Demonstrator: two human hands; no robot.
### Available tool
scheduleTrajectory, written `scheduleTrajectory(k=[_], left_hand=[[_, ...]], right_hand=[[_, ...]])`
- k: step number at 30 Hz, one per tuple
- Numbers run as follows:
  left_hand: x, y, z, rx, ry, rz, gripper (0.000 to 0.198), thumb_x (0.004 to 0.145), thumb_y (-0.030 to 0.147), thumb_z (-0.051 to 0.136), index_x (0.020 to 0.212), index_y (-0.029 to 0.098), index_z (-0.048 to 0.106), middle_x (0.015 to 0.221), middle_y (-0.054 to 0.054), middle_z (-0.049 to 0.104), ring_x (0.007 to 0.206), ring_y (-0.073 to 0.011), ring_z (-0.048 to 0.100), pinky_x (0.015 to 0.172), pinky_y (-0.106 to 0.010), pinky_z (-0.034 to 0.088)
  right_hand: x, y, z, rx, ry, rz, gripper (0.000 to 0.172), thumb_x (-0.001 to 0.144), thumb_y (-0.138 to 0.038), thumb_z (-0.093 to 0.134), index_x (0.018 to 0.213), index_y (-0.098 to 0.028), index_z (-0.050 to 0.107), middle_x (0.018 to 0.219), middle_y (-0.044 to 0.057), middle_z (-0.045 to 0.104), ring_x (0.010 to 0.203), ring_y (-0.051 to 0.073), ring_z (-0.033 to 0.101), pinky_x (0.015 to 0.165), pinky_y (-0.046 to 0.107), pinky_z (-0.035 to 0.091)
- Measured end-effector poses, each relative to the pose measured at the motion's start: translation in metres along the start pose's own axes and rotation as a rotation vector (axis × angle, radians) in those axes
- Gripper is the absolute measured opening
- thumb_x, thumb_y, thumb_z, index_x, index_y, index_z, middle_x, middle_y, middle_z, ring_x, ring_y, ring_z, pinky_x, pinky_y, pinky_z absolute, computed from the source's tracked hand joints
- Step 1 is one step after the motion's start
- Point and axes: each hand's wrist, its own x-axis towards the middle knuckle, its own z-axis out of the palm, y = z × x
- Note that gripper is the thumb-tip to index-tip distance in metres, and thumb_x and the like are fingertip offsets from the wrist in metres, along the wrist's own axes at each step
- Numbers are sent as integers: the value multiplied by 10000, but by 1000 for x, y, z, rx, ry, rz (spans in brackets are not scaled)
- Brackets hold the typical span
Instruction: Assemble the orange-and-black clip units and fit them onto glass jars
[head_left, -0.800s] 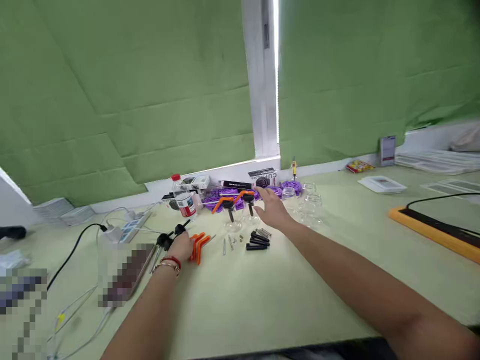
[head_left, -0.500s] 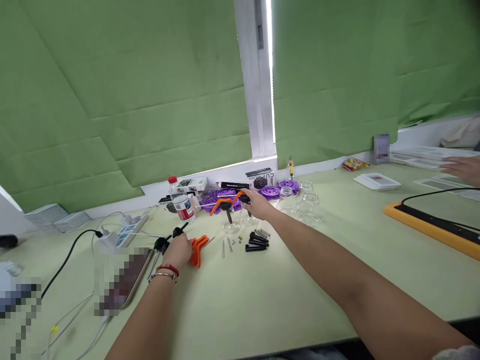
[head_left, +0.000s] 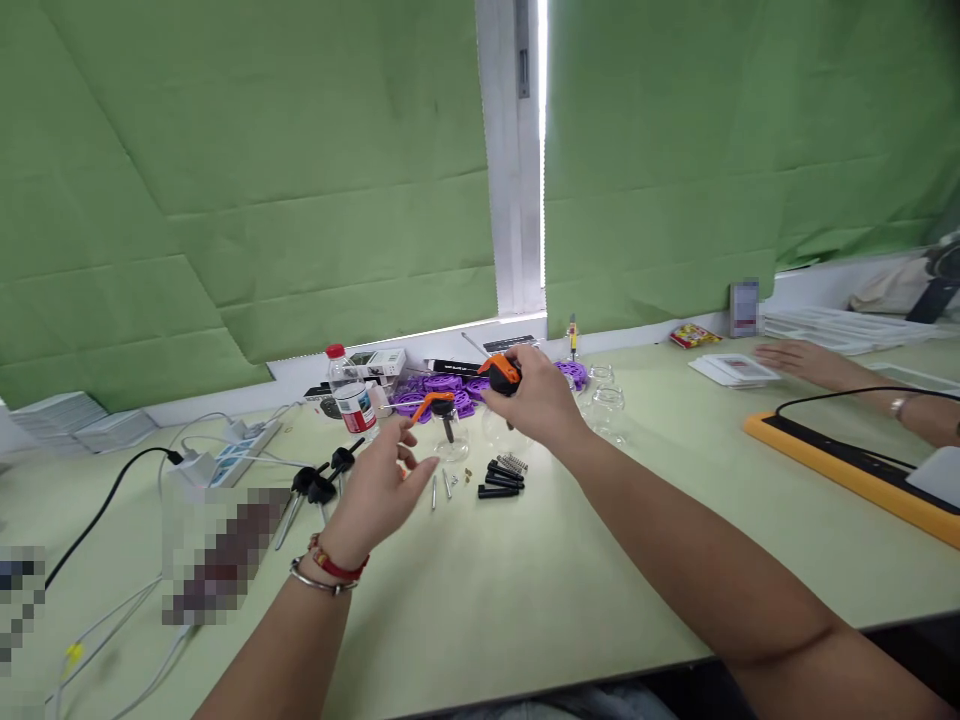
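Observation:
My right hand [head_left: 541, 398] grips an orange-and-black bottle top [head_left: 501, 374] with a thin metal rod rising from it. Clear glass shows blurred beneath this top; whether the two are joined I cannot tell. My left hand [head_left: 386, 487], fingers apart and holding nothing, hovers left of a glass jar [head_left: 451, 447]. That jar carries a similar top with an orange lever [head_left: 429, 403] and a black stem inside. Orange pieces beneath my left hand are mostly hidden. Several black knob-like parts with metal rods [head_left: 321, 488] lie beside my left wrist.
Black tubes [head_left: 501, 491], springs [head_left: 513, 462] and metal pins [head_left: 433, 493] lie mid-table. Behind are purple discs [head_left: 442, 385], a water bottle [head_left: 351, 392] and glass jars [head_left: 606, 405]. A phone [head_left: 232, 555] and cables lie left. Another person's hand [head_left: 795, 358] rests near white cards at right.
My left hand has let go of the orange pieces and risen to the right. My right hand has raised and tilted the bottle top. The other person's hand has moved left.

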Motion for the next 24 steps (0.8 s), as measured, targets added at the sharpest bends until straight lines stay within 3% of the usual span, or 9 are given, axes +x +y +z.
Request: scheduleTrajectory(k=[2, 5, 7, 9, 11, 13, 15, 20, 24], left_hand=[[-10, 23, 11, -125, -27, 102, 653, 729, 350, 644, 1299, 238, 347, 1122, -96, 547, 890, -213, 574, 664, -292, 442], [-23, 42, 23, -282, -74, 176, 782, 708, 231, 660, 1358, 269, 227, 1237, -105, 494, 1010, -221, 543, 788, -322, 439], [-28, 40, 24, -360, -73, 123, 732, 704, 197, 652, 1319, 267, 261, 1195, -101, 519, 997, -223, 549, 773, -325, 444], [-28, 29, 19, -420, -107, 82, 671, 693, 175, 654, 1274, 256, 329, 1139, -87, 547, 995, -226, 547, 816, -345, 428], [-25, 13, 10, -543, -208, 35, 643, 663, 139, 655, 1239, 244, 389, 1046, -70, 575, 931, -217, 563, 803, -348, 425], [-22, -4, 3, -765, -331, 13, 617, 631, 110, 617, 1209, 224, 434, 957, -63, 593, 865, -220, 576, 783, -367, 426], [-19, -19, 1, -1011, -370, 39, 601, 592, 138, 599, 1177, 197, 475, 943, -75, 599, 842, -235, 581, 804, -409, 418], [-22, -38, 11, -1314, -505, -47, 558, 604, 236, 634, 1146, 159, 526, 863, -95, 610, 742, -253, 605, 713, -411, 429], [-24, -43, 16, -1401, -457, -144, 419, 753, 380, 579, 1116, 172, 557, 772, -67, 598, 652, -212, 603, 641, -357, 437]], right_hand=[[-24, -27, -9, 48, -58, -70, 332, 677, -375, 664, 925, -192, 541, 874, 35, 529, 729, 158, 500, 641, 281, 407], [-55, -51, -10, 166, -176, -124, 206, 722, -329, 623, 851, -182, 560, 858, 38, 525, 727, 149, 496, 638, 273, 409], [-64, -51, -6, 324, -300, -78, 199, 724, -322, 634, 857, -185, 580, 845, 29, 545, 739, 151, 511, 641, 271, 418], [-62, -40, -1, 553, -534, -1, 225, 718, -371, 665, 823, -178, 612, 781, 14, 570, 690, 138, 522, 602, 254, 424], [-52, -24, 7, 782, -726, 195, 300, 742, -446, 651, 788, -151, 624, 706, 14, 589, 596, 114, 512, 568, 253, 438], [-40, -8, 18, 900, -644, 481, 379, 781, -507, 595, 743, -130, 605, 656, 21, 580, 496, 90, 478, 509, 256, 442], [-31, 3, 31, 922, -585, 656, 421, 804, -538, 555, 741, -124, 596, 626, 16, 565, 446, 76, 441, 441, 239, 412], [-24, 10, 61, 957, -589, 723, 446, 794, -545, 570, 610, -143, 515, 427, -67, 377, 359, 43, 292, 356, 189, 253], [-28, 6, 72, 1032, -638, 723, 408, 807, -441, 594, 551, -175, 420, 375, -96, 294, 340, 38, 232, 375, 200, 243]])
